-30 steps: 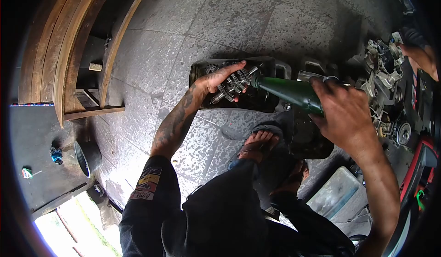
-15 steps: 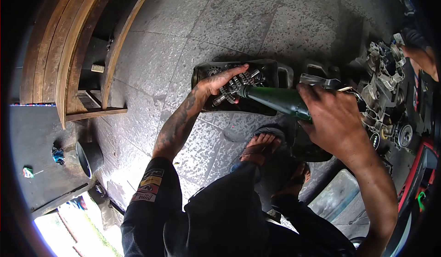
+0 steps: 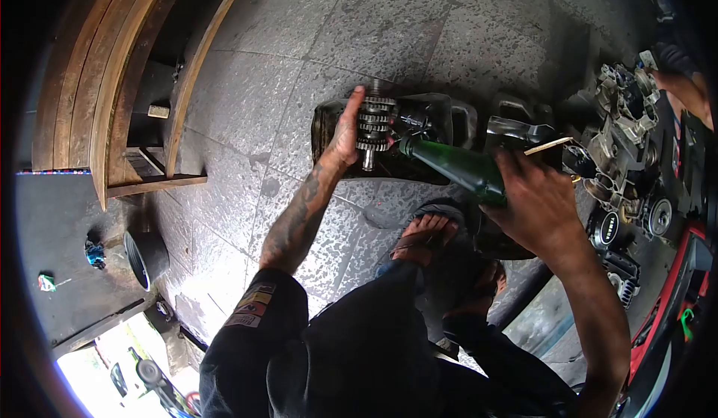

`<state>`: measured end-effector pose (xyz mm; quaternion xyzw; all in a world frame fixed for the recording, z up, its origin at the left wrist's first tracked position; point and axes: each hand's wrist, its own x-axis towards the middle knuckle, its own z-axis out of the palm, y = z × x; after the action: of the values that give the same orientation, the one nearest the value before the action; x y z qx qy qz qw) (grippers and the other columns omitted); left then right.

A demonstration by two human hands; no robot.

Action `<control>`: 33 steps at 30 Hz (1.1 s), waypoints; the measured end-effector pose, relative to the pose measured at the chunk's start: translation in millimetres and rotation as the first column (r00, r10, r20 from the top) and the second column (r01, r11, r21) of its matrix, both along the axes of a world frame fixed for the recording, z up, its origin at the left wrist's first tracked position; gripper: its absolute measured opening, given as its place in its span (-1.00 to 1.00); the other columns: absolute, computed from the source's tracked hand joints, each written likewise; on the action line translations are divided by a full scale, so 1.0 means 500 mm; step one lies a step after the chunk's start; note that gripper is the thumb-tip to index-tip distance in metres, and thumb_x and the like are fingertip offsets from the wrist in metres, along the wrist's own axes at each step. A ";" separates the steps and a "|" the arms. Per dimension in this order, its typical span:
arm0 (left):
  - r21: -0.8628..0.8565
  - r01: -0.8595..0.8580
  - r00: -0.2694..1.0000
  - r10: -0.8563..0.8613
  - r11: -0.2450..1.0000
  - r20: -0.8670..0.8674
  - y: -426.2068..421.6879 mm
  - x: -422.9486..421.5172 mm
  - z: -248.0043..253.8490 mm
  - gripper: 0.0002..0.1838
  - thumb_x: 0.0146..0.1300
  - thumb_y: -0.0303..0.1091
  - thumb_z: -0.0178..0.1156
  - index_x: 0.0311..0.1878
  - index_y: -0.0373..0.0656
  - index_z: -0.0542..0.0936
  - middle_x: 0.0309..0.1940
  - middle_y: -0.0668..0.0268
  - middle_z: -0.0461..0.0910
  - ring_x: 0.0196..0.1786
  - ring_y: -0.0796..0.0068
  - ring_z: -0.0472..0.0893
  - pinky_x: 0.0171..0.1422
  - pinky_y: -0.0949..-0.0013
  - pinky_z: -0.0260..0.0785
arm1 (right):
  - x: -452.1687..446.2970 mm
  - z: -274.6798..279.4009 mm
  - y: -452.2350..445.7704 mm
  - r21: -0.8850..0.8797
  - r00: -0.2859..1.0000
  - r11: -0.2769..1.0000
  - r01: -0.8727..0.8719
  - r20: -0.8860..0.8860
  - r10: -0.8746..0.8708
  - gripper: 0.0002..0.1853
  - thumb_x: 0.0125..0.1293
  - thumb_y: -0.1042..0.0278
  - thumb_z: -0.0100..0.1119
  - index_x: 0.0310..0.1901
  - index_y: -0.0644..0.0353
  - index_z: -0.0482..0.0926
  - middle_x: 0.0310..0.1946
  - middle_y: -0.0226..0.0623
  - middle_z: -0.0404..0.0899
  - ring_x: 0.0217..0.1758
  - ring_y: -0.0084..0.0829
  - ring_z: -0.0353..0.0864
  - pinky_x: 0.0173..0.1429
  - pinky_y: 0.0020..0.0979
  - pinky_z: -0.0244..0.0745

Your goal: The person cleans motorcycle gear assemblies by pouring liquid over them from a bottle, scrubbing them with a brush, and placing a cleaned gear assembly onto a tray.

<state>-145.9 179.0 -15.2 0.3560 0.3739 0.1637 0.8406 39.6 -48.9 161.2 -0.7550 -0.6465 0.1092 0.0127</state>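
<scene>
My left hand (image 3: 346, 132) grips a transmission gear shaft (image 3: 378, 123) with several toothed gears, its axis pointing roughly away from me. Below it lies a dark cut-open jerrycan (image 3: 323, 130) used as a tray, with other metal parts (image 3: 416, 125) inside. My right hand (image 3: 535, 194) is wrapped round a green glass bottle (image 3: 456, 167). The bottle is tilted, its mouth close to the right of the gears and over the tray. Any liquid leaving it is too small to make out.
Engine casings (image 3: 628, 111) and other motorcycle parts lie on the right, beside another person's arm (image 3: 684, 96). A light wooden stick (image 3: 550, 146) shows behind my right hand. A wooden bench (image 3: 90, 81) stands left, a black bucket (image 3: 148, 257) below it. My sandalled foot (image 3: 426, 235) is near the tray.
My left hand has turned the gear shaft from slanted to nearly upright in view and shifted it slightly left. The bottle has tipped slightly, its mouth now a little apart from the gears.
</scene>
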 end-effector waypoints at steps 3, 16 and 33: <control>0.083 -0.323 0.935 0.304 0.943 0.182 -0.027 -0.003 -0.019 -0.30 0.34 0.36 -0.15 -0.04 -0.18 0.54 -0.37 0.13 0.64 -0.50 0.20 0.66 -0.40 0.20 0.60 | 0.001 -0.005 -0.002 -0.031 0.999 0.999 0.029 -0.015 -0.029 -0.38 0.02 0.19 0.44 0.12 0.22 0.47 -0.15 -0.19 0.59 -0.19 -0.21 0.69 -0.11 -0.23 0.60; -0.070 -0.769 0.605 0.758 0.636 0.244 -0.066 0.024 -0.023 -0.25 0.26 0.43 -0.13 0.00 -0.14 0.54 -0.35 0.17 0.61 -0.38 0.16 0.62 -0.22 0.05 0.57 | -0.004 0.012 0.041 -0.125 0.999 0.991 0.036 0.042 -0.031 -0.33 0.07 0.17 0.41 0.22 0.17 0.42 -0.10 -0.19 0.61 -0.08 -0.21 0.66 0.00 -0.21 0.52; -0.043 -0.786 0.596 0.775 0.616 0.211 -0.051 0.012 -0.029 -0.26 0.26 0.44 -0.16 0.00 -0.10 0.52 -0.36 0.15 0.60 -0.40 0.11 0.62 -0.24 0.05 0.55 | 0.017 -0.014 0.005 -0.032 0.994 0.998 -0.050 0.094 0.052 -0.37 0.09 0.15 0.39 0.19 0.18 0.47 -0.16 -0.25 0.60 -0.17 -0.27 0.67 -0.06 -0.26 0.53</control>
<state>-139.9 153.3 -29.7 0.1603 0.3969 0.5611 0.7085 48.2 -46.3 154.2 -0.7426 -0.6637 0.0832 -0.0319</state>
